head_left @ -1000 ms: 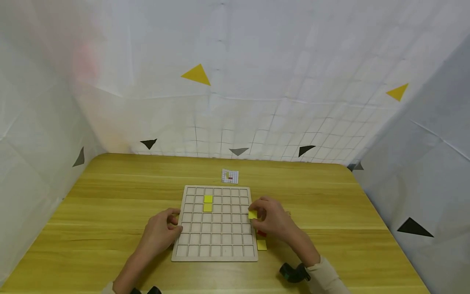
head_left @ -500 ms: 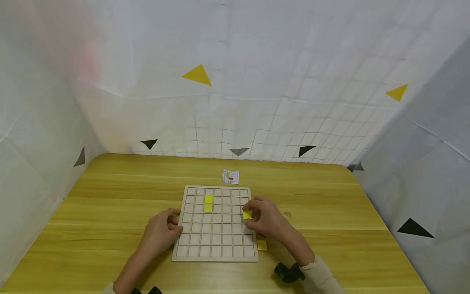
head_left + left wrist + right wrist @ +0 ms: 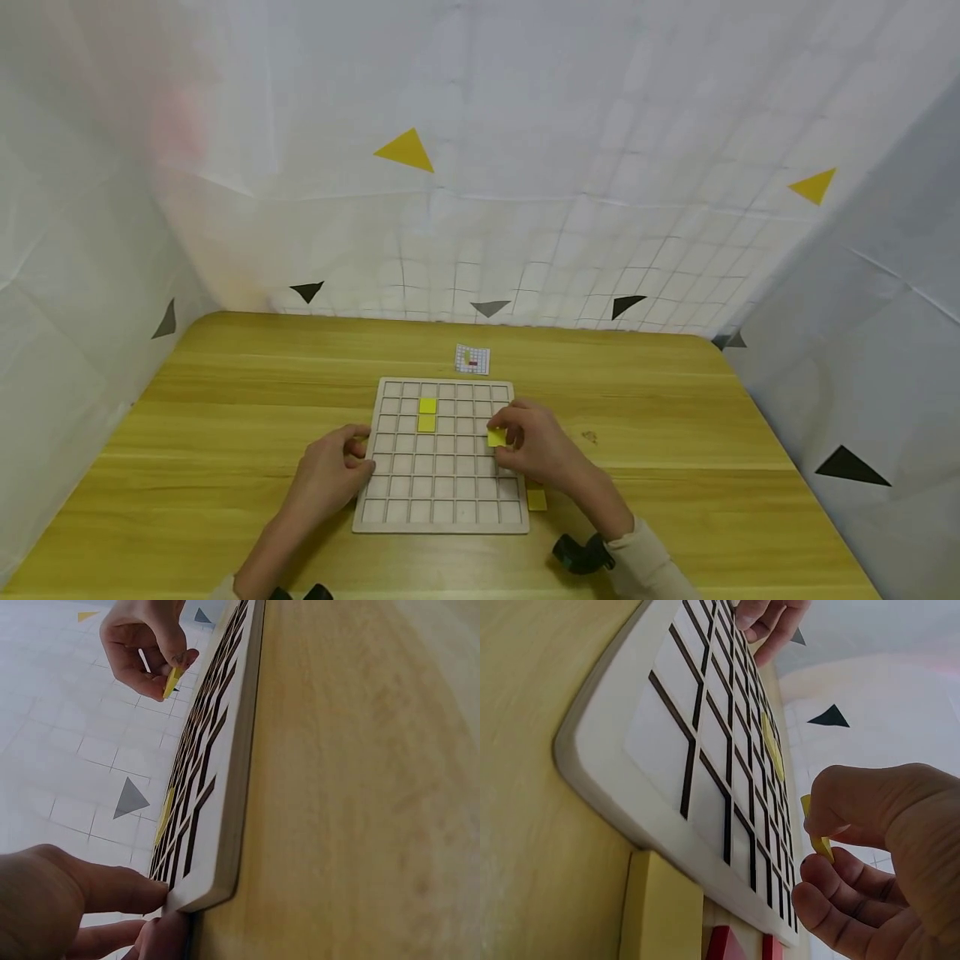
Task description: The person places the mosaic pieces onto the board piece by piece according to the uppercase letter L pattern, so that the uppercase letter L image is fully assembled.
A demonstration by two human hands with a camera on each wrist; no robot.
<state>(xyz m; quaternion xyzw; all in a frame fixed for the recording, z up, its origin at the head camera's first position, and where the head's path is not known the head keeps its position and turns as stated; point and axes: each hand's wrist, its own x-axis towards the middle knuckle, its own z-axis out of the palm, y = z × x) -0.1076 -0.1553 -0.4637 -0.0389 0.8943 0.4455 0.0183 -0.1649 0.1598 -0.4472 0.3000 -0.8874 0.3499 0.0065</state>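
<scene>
Yellow tile (image 3: 496, 437) pinched in right hand (image 3: 540, 444), apparently above board (image 3: 443, 464).

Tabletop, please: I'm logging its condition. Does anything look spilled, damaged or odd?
One small thing stands out: a brown mark on the tabletop, to the right of the right hand, interrupts the grain. Whether it is a knot or damage, I cannot tell.

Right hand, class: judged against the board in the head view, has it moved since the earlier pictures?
Yes: the right hand has moved left, from the right edge of the board further in over it, pinching a tile.
</scene>
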